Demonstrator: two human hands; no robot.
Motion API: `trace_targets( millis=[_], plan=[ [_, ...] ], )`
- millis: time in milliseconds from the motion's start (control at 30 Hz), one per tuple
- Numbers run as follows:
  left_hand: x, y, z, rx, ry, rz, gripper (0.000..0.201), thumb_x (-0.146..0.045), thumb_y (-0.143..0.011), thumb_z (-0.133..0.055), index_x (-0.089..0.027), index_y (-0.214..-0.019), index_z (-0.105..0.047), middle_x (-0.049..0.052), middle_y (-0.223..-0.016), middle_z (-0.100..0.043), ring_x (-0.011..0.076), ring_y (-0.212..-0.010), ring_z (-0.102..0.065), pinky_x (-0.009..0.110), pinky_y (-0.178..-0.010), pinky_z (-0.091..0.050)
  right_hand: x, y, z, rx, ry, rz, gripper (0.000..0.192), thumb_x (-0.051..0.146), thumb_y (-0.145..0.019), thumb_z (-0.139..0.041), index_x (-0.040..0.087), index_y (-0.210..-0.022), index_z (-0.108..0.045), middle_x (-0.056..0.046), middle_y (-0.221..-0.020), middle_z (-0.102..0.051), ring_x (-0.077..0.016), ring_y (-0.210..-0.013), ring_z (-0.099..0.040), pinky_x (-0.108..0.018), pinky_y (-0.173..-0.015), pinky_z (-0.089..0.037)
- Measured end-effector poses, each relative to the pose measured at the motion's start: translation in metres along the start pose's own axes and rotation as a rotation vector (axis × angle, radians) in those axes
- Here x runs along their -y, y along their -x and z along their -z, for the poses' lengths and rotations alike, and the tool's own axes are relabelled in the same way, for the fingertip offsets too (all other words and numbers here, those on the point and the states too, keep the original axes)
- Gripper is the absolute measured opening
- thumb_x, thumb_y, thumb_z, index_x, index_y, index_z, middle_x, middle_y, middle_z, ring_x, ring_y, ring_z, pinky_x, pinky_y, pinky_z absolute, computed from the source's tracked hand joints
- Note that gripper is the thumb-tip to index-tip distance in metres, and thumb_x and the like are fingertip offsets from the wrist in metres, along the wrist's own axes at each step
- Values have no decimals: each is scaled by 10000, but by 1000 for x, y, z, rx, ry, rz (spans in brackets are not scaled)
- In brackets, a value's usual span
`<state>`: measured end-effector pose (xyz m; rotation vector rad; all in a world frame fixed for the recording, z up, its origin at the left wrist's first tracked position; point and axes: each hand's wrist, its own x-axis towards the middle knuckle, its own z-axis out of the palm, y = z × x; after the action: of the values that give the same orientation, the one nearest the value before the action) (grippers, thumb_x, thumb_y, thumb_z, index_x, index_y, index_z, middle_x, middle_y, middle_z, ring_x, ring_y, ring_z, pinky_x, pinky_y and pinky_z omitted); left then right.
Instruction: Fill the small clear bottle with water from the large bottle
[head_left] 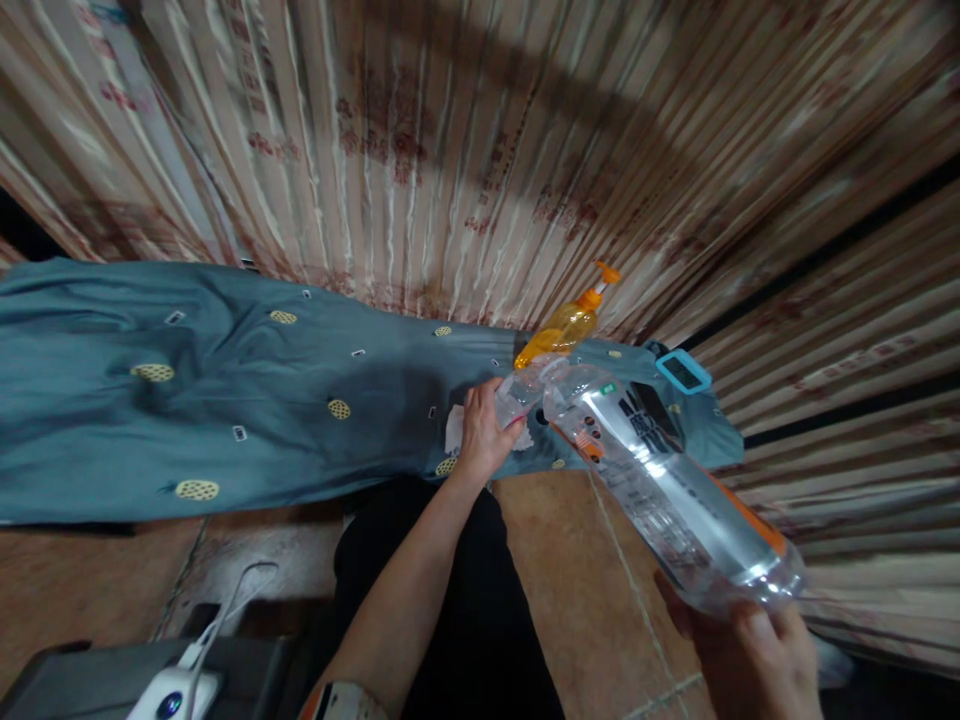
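My left hand [484,435] is closed around a small clear plastic container [514,394], upper middle of the cloth. My right hand [765,650] grips a large clear plastic bottle [667,490] near its base at the lower right. The bottle has a silver and orange label and is tilted, its neck down toward the small container's mouth. Whether liquid is flowing I cannot tell. A white tissue [454,430] lies beneath my left hand. Just behind the container is a pump bottle [562,330] of orange liquid.
A grey-green cloth with pineapple prints [390,380] covers the long surface. A dark, flat rectangular object [656,412] and a blue-framed device [684,371] lie at its right. Pleated curtains [450,170] hang behind. A white device with a cable [176,695] is at lower left.
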<state>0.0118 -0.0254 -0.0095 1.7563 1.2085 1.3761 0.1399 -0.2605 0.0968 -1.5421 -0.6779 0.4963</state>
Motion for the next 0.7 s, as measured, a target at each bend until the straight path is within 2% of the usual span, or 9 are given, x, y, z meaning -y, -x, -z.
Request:
trace_targets(
  millis=[67,167,267,367,567,700],
  plan=[
    [0,0,0,-10,-2,-5,575,-142,-693,-733,-248,-1211,-508,59,-1170,-637,287,-1132,-594,471,-1023,-485,0,0,0,-11,4,-8,709,507,-764,-731,221,-1382,-531,-52,-951,-628,-183,-629,-496,-322,-539,-423],
    [0,0,0,-19,-9,-15,574,-140,-693,-736,-245,-1210,-510,65,-1174,-638,290,-1134,-596,473,-1014,-491,1,1,0,-8,-22,-22,762,542,-737,-757,211,-1384,-529,-45,-908,-626,-174,-600,-485,-321,-521,-418],
    [-1,0,1,-16,-8,-17,569,-136,-695,-734,-243,-1208,-510,65,-1176,-636,287,-1134,-597,467,-1008,-496,1,1,0,-11,-16,-6,717,553,-733,-767,208,-1332,-577,-34,-843,-618,-167,-575,-460,-335,-527,-422],
    [-1,0,1,-15,-5,-21,564,-142,-697,-733,-238,-1207,-512,64,-1167,-638,285,-1119,-599,466,-1001,-499,1,-1,-1,-20,52,20,706,557,-729,-751,176,-1304,-601,-52,-798,-619,-198,-588,-478,-332,-495,-375],
    [0,0,0,-11,-5,-23,567,-145,-695,-733,-234,-1208,-511,68,-1175,-640,290,-1124,-596,475,-1002,-497,4,-4,-5,20,-22,34,775,597,-671,-772,237,-1331,-584,-111,-1086,-651,-230,-738,-540,-295,-469,-321],
    [1,0,0,-10,-6,-28,561,-155,-698,-735,-220,-1210,-514,80,-1175,-639,294,-1135,-592,472,-1004,-497,4,-1,-5,45,-30,17,667,585,-728,-741,223,-1272,-606,-94,-1034,-632,-214,-726,-525,-294,-488,-334]
  ],
)
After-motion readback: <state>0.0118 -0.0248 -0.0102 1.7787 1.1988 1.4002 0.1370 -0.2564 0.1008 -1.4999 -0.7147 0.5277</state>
